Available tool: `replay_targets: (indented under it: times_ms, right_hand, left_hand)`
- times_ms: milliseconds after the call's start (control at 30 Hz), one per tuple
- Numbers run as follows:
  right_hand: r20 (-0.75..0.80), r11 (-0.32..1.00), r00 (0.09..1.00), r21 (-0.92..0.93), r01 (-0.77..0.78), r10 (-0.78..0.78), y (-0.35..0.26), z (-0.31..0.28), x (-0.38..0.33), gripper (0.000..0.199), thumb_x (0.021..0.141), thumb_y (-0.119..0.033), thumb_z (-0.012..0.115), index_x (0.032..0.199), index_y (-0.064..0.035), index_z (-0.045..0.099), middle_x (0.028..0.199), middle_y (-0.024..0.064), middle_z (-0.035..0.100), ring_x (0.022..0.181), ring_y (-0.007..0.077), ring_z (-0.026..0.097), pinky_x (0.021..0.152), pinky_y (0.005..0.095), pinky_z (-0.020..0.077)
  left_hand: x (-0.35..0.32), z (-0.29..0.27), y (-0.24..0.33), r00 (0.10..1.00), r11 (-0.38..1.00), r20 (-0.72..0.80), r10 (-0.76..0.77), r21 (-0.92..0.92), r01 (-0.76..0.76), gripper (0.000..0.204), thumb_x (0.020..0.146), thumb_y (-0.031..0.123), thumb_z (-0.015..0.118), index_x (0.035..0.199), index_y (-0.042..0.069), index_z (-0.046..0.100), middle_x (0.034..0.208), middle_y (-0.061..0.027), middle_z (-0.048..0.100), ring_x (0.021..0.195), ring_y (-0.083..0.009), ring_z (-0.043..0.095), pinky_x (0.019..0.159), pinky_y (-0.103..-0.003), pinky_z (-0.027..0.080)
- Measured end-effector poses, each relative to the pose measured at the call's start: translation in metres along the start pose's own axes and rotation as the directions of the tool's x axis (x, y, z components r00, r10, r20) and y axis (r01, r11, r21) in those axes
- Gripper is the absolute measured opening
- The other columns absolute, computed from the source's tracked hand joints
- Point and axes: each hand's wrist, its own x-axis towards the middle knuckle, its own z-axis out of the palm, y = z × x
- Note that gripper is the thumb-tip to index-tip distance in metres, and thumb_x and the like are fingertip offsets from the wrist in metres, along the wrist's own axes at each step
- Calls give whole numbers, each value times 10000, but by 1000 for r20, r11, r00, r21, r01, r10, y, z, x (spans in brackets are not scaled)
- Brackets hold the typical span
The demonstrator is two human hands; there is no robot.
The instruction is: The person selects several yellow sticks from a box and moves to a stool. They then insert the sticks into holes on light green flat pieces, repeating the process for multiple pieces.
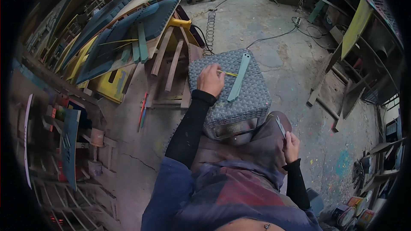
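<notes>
In front of me stands a grey woven stool (252, 102). On its top lies a flat, pale green strip (241, 77) with small holes at its far end, set aslant. My left hand (210, 80) rests over the stool's left part, its fingers closed on a thin yellow stick (230, 74) whose tip reaches the green strip. Beside my right thigh, my right hand (292, 146) is closed around a slim, light grey blade-like tool (280, 126). The tool points up and away from me; its handle is hidden in the hand.
Stacked dark blue panels (124, 38) with green strips (142, 45) lie on wooden frames at the left. A coiled cable (210, 30) runs across the floor behind the stool. Wooden frames (338, 81) stand at the right, paint cans (344, 214) at the lower right.
</notes>
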Motion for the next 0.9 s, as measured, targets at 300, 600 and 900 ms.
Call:
replay_targets:
  times_ms: [300,600,900]
  right_hand:
    - [74,997,997,-81,15,-9,-2,13,3,397,993,-228,493,645,-77,374,611,-55,361,578,43,331,514,246,283]
    - [89,999,996,-25,-26,28,-13,22,3,375,999,-248,494,666,-110,393,619,-78,354,560,11,309,478,217,228]
    - [182,992,977,-25,122,-116,4,41,21,365,997,-319,486,686,-131,446,542,-84,361,426,2,311,383,199,227]
  left_hand:
    - [11,20,-18,883,866,250,396,219,-450,165,832,105,571,987,81,621,957,-88,561,996,-275,551,906,-458,412]
    - [-33,-13,-28,897,906,227,379,106,-410,173,791,53,538,963,40,536,881,-128,588,884,-324,591,787,-418,470]
    - [-39,-153,12,829,831,-120,546,201,-519,209,807,96,647,1004,38,612,1008,-139,604,945,-317,591,818,-390,487]
